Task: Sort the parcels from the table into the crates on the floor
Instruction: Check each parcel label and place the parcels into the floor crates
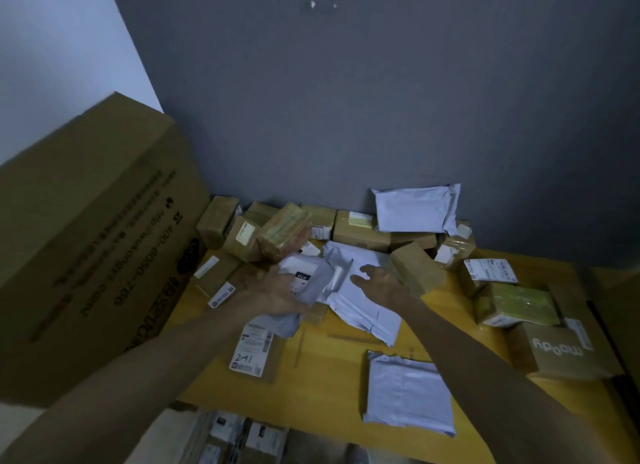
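Pick-up step: your left hand grips grey mailer just above worktop; right hand spread, empty, over white mailers. Next: lift clear, read label, decide where it goes.

Our left grip holds a grey mailer; our right grip hovers, fingers spread, above a white mailer.

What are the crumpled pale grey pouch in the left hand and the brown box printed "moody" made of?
Pale grey pouch: likely thin plastic film, slightly glossy; it crumples in the left hand. Brown moody box: matte cardboard, probably; stiff flat faces, sharp edges.
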